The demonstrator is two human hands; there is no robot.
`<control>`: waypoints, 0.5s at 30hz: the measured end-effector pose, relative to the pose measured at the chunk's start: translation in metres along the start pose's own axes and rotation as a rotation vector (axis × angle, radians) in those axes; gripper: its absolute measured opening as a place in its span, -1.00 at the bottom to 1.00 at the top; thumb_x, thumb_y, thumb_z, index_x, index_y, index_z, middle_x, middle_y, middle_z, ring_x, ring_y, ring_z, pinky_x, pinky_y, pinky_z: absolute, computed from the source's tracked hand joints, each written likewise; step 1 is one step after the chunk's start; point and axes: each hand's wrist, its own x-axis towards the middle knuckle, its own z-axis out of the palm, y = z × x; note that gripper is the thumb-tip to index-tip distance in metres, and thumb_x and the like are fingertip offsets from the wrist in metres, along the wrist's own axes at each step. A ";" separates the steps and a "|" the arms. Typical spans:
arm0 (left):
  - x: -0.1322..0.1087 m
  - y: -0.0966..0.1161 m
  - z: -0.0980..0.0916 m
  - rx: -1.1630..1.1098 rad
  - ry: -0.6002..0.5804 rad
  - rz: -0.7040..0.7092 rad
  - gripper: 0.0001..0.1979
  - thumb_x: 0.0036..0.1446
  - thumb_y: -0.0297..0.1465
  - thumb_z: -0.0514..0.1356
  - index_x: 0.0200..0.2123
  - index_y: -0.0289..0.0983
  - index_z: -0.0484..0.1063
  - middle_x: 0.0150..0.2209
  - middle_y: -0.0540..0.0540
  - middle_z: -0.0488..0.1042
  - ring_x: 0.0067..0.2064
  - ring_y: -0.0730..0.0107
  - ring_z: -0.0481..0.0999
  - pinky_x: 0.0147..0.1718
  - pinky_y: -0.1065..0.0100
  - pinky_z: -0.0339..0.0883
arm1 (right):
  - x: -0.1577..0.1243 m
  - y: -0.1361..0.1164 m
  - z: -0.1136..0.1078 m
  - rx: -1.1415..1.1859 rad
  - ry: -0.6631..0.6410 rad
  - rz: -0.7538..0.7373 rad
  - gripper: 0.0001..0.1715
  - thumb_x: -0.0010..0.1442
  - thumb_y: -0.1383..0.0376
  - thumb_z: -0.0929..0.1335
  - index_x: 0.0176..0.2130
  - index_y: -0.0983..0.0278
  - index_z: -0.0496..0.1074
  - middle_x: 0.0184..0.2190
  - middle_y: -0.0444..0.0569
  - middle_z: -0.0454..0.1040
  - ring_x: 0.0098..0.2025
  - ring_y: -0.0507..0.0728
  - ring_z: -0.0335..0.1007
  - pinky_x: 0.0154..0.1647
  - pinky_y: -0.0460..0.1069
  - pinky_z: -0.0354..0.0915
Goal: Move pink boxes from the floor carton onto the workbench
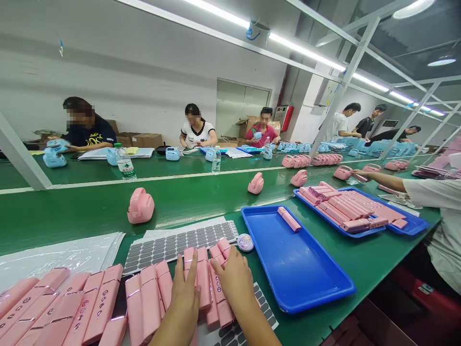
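Lower left of the frame: pink plastic casings [97, 302] are being displayed side by side, their long axes running up the frame at a slight tilt.

Left hand: the left hand [185, 302] is being held nearly flat, its fingers [190, 262] slightly parted and touching a pink casing [203, 276], with no grip being shown.

Right hand: the right hand [234, 283] is being rested on neighbouring casings, nearer than the left to the casing [219, 288] beneath it, its fingers lightly curled; whether it is being gripped cannot be told.

Above the hands: a grey sticker sheet [180, 242] is being overlapped by the casing ends.

Right of centre: a blue plastic tray [298, 274] is being occupied by one pink bar [289, 218].

Hidden: the casings' undersides are being concealed by the hands.
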 end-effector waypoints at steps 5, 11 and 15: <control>0.006 -0.007 -0.004 0.172 -0.048 0.026 -0.42 0.09 -0.69 -0.14 0.18 -0.36 0.22 0.32 -0.41 -0.19 0.32 -0.11 -0.24 0.19 -0.06 -0.07 | -0.006 0.000 0.004 -0.060 0.026 -0.034 -0.49 0.22 0.14 0.26 0.01 0.46 0.32 -0.01 0.32 0.40 0.05 0.41 0.27 -0.05 0.19 0.26; 0.012 0.000 -0.016 0.275 -0.232 0.023 -0.34 -0.23 -0.74 0.11 0.03 -0.34 0.43 0.26 -0.39 0.03 0.27 -0.35 -0.18 0.16 -0.19 -0.08 | -0.019 -0.003 0.012 -0.148 0.090 -0.105 -0.60 0.23 0.28 0.27 0.01 0.44 0.34 0.06 0.30 0.32 0.08 0.44 0.19 0.00 0.24 0.21; 0.008 0.009 -0.020 0.211 -0.281 0.012 -0.44 -0.18 -0.65 0.15 0.00 -0.48 0.43 0.24 -0.45 0.04 0.28 -0.30 -0.17 0.19 -0.13 -0.13 | -0.022 -0.002 0.012 -0.158 0.096 -0.118 -0.71 0.25 0.30 0.24 -0.10 0.43 0.38 -0.13 0.27 0.43 -0.07 0.39 0.32 -0.07 0.23 0.25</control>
